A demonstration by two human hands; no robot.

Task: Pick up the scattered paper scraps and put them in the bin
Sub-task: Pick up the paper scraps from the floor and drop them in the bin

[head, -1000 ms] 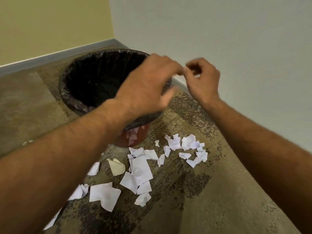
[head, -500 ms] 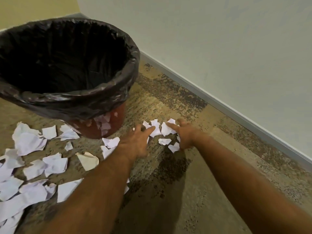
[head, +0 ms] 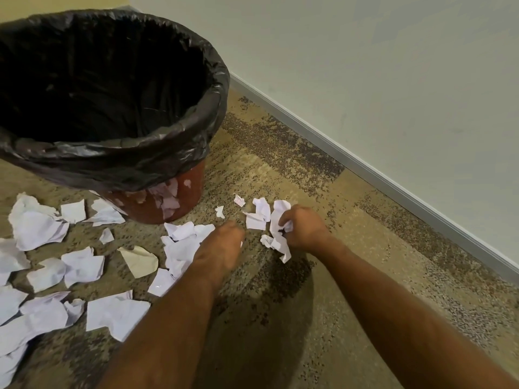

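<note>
1. On the carpet right of the bin [head: 179,130]: right hand [head: 304,231] clutches a bunch of paper scraps [head: 276,233].
2. Left hand [head: 222,245] lies knuckles-up just beside; whether it holds anything I cannot tell.
3. Left of it, loose scraps [head: 81,265] strew the floor; judged: most of the job remains.
4. Bin interior dark, contents unseen.

White scraps [head: 115,314], one cream scrap [head: 140,261]; black liner [head: 168,144] on red bin [head: 157,209]; mottled tan-brown floor [head: 280,153]; wall [head: 365,66] maybe pale grey.
</note>
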